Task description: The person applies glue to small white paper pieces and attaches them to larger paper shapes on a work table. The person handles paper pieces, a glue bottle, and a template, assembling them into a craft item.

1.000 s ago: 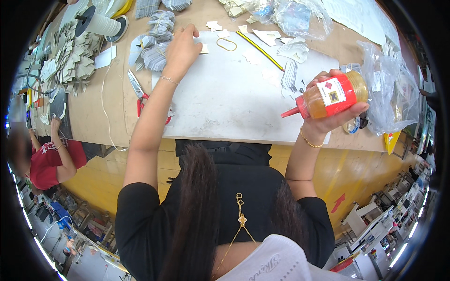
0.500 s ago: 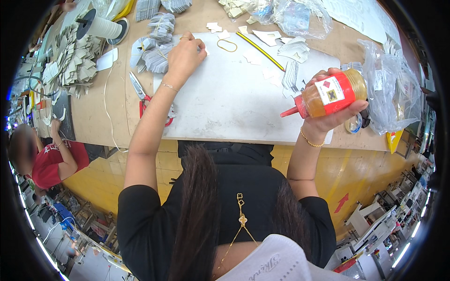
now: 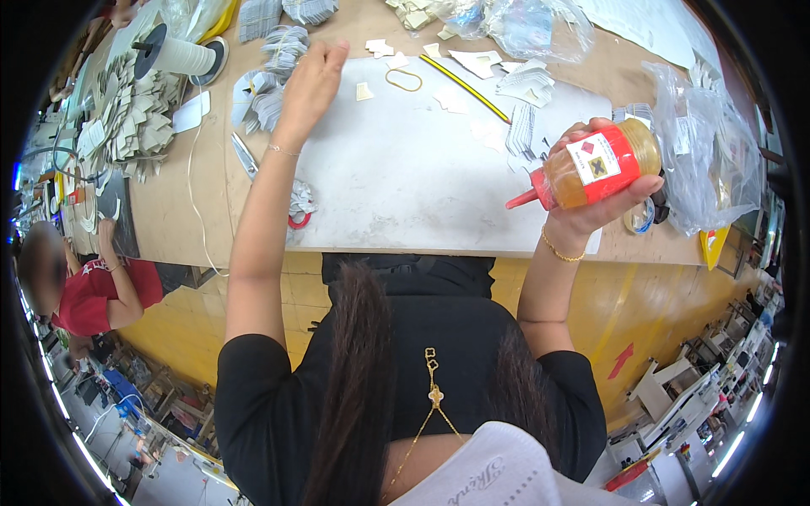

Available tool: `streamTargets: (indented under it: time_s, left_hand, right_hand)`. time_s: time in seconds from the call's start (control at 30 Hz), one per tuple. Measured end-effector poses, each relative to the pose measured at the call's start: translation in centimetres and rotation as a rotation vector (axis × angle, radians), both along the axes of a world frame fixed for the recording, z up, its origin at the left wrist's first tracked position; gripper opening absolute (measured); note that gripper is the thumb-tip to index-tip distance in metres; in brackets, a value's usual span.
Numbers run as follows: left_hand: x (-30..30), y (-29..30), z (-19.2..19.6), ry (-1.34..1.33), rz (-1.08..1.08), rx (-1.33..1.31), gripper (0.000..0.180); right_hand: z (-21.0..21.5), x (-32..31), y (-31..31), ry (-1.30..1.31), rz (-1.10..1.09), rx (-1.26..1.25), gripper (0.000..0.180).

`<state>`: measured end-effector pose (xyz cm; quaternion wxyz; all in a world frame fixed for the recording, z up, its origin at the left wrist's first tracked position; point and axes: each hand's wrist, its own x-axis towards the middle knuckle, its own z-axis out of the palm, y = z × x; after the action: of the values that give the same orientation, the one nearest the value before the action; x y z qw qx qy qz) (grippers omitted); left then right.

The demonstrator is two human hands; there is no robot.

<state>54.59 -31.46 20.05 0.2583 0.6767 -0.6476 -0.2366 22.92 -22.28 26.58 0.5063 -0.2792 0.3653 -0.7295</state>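
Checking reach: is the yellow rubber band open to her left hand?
Probably yes: the left hand hovers just left of the rubber band, and only bare white board lies between them.

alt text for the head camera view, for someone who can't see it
A person's right hand holds a clear amber squeeze bottle with a red nozzle and red label above a white work mat on a brown table. The left hand reaches toward stacks of small grey cut pieces; scissors lie nearby.

A factory workshop: a wooden workbench (image 3: pixel 169 211) strewn with cut pieces (image 3: pixel 126 126), scissors (image 3: pixel 246 158), thread spool (image 3: pixel 173 55)
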Motion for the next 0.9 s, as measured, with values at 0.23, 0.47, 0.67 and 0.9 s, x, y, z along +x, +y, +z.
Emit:
streamTargets:
  time_s: [0.23, 0.47, 0.67, 0.9]
  left_hand:
    - [-8.2, 1.7, -1.6, -0.050, -0.450, -0.144, 0.026]
    - [-11.3, 1.9, -2.4, -0.082, -0.350, -0.060, 0.024]
    - [-10.9, 4.0, -1.2, 0.014, -0.270, 0.015, 0.016]
    - [-8.4, 6.8, 1.1, 0.636, -0.100, 0.348, 0.017]
  right_hand:
    - [-0.2, -0.3, -0.2, -0.037, 0.020, 0.037, 0.092]
    - [0.5, -0.7, -0.1, -0.051, 0.019, -0.006, 0.090]
    - [0.3, -0.4, -0.1, -0.053, -0.036, 0.013, 0.088]
    - [0.6, -0.2, -0.2, -0.020, -0.090, 0.060, 0.087]
